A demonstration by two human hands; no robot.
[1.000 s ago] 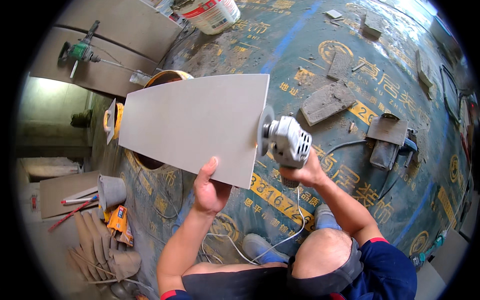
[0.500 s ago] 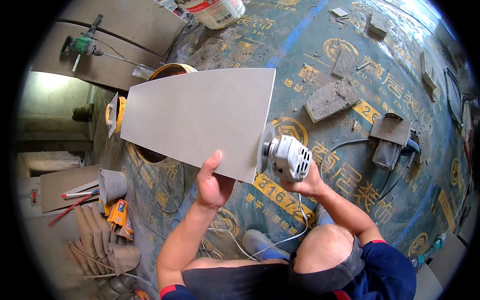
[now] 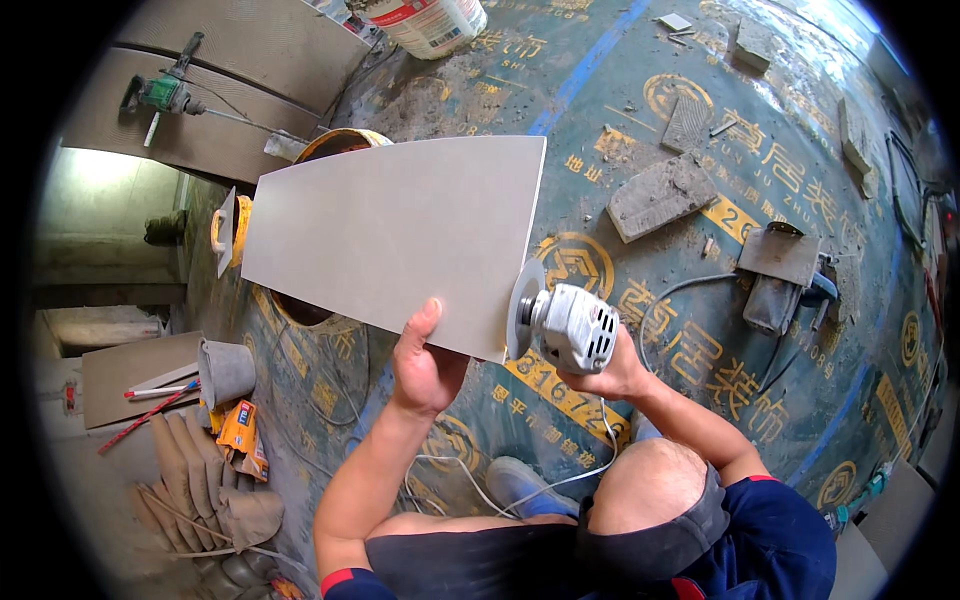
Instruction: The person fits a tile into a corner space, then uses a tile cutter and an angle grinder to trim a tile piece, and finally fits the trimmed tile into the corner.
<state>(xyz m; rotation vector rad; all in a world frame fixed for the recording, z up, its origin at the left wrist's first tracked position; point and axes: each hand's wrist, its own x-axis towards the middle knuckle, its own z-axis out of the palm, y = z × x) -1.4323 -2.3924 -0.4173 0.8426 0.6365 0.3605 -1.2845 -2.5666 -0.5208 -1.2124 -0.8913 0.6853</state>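
The right hand (image 3: 615, 368) grips a grinder (image 3: 577, 328) at the right edge of a tile (image 3: 390, 235) stretching lengthwise leftward, its near edge clasped by the left hand (image 3: 428, 375).

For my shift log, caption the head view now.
Left hand grips a grey tile while the right hand holds an angle grinder at its edge.

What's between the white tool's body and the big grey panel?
The head view shows a short neck, then a round disc, between the white body and the panel.
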